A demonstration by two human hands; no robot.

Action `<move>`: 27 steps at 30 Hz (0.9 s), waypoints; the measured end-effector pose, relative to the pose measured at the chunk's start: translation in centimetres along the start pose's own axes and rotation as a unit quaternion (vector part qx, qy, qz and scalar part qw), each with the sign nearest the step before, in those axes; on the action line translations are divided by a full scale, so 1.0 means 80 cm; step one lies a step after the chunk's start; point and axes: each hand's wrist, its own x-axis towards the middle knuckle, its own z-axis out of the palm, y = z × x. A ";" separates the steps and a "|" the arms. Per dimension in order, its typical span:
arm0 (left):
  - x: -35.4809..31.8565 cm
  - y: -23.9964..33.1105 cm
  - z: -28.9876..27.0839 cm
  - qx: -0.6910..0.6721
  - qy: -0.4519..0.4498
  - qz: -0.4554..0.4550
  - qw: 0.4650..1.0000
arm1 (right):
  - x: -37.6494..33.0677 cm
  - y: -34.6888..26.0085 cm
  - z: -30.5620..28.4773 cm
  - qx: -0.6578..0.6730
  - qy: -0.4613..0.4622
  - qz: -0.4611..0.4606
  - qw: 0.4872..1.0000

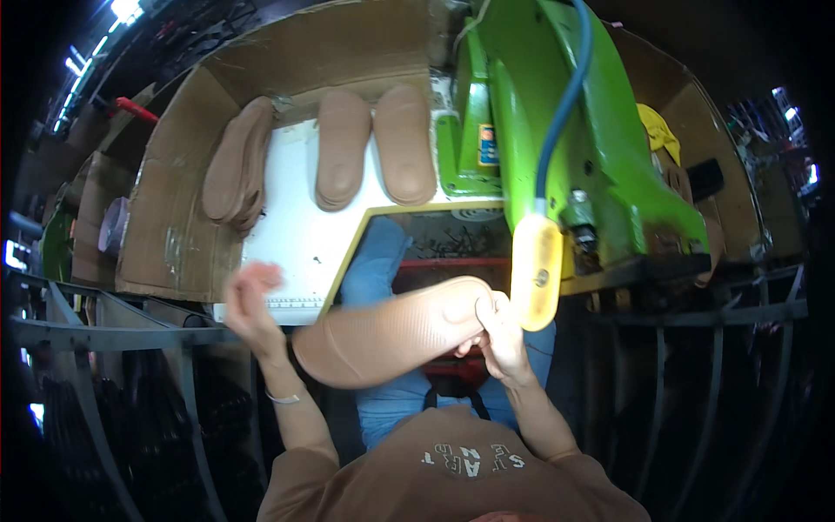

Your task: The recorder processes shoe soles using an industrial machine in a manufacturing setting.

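My right hand [506, 341] grips one end of a tan shoe sole [387, 335], thumb laid over its rounded end. The sole is held aslant above my lap, its far end reaching left and slightly blurred, with fine ridges across its face. Off to the left, my left hand [250, 304] is raised near the white tabletop's [300, 196] front edge, apart from the sole; motion smears its fingers. On the tabletop two similar soles, a left one [342, 157] and a right one [404, 148], lie side by side. A stack of soles [237, 165] leans at the far left.
A green machine [617, 148] stands at the right, with a yellow lamp [535, 278] on a blue flexible neck [565, 104] close by my right hand. Cardboard walls [174, 183] enclose the table's left and back. Metal rails [113, 335] run along both sides.
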 end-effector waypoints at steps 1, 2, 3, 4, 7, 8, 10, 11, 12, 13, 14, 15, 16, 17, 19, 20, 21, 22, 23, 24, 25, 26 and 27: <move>0.035 -0.015 -0.015 0.061 0.045 0.002 0.997 | 0.011 0.004 0.010 0.045 -0.016 -0.006 0.999; 0.073 -0.036 -0.033 0.121 0.088 0.003 0.989 | 0.023 0.009 0.024 0.089 -0.031 -0.012 0.995; 0.108 -0.063 -0.046 0.182 0.081 0.018 0.980 | 0.045 0.006 0.045 0.107 -0.020 -0.021 0.994; 0.137 -0.094 -0.055 0.242 0.073 0.031 0.967 | 0.066 0.005 0.059 0.123 -0.046 -0.021 0.991; 0.191 -0.153 -0.045 0.460 0.057 0.100 0.880 | 0.138 0.014 0.101 0.184 -0.025 -0.080 0.979; 0.195 -0.160 -0.022 0.496 0.053 0.011 0.866 | 0.163 0.025 0.096 0.193 -0.014 -0.099 0.976; 0.202 -0.168 -0.015 0.527 0.054 -0.080 0.845 | 0.184 0.043 0.090 0.173 0.032 -0.030 0.984; 0.206 -0.175 -0.028 0.513 0.052 -0.061 0.855 | 0.180 0.052 0.088 0.130 0.027 -0.009 0.991; 0.206 -0.180 -0.038 0.498 0.050 -0.043 0.864 | 0.170 0.060 0.080 0.085 0.024 0.012 0.996; 0.207 -0.184 -0.051 0.498 0.052 -0.047 0.865 | 0.158 0.069 0.071 0.064 -0.003 0.034 0.997; 0.201 -0.186 -0.067 0.479 0.056 -0.004 0.876 | 0.141 0.074 0.067 0.041 -0.005 0.056 0.998; 0.197 -0.183 -0.070 0.455 0.057 0.042 0.888 | 0.128 0.080 0.054 0.026 -0.019 0.083 0.996; 0.183 -0.178 -0.077 0.454 0.055 0.041 0.888 | 0.116 0.087 0.042 0.013 -0.034 0.111 0.993; 0.162 -0.164 -0.080 0.367 0.051 0.012 0.929 | 0.104 0.087 0.034 -0.005 -0.029 0.130 0.991; 0.104 -0.135 -0.095 0.278 0.044 0.018 0.959 | 0.084 0.086 0.037 -0.050 -0.059 0.148 0.986; 0.067 -0.120 -0.095 0.275 0.036 0.054 0.959 | 0.076 0.084 0.042 -0.065 -0.082 0.154 0.982; 0.027 -0.088 -0.077 0.286 0.010 0.063 0.956 | 0.070 0.080 0.048 -0.076 -0.100 0.136 0.983; -0.017 -0.053 -0.056 0.297 -0.016 0.073 0.952 | 0.065 0.077 0.056 -0.085 -0.119 0.118 0.982; -0.061 -0.044 -0.047 0.375 -0.045 0.124 0.918 | 0.061 0.078 0.061 -0.050 -0.137 0.093 0.985; -0.108 -0.024 -0.030 0.324 -0.082 0.072 0.940 | 0.057 0.075 0.068 -0.045 -0.135 0.093 0.985; -0.154 -0.030 -0.031 0.292 -0.138 0.103 0.941 | 0.049 0.068 0.081 -0.057 -0.125 0.067 0.988; -0.199 -0.042 -0.028 0.278 -0.197 0.136 0.930 | 0.043 0.064 0.087 -0.072 -0.110 0.038 0.991; -0.226 -0.010 -0.013 0.277 -0.248 0.111 0.922 | 0.041 0.074 0.078 -0.114 -0.074 -0.009 0.991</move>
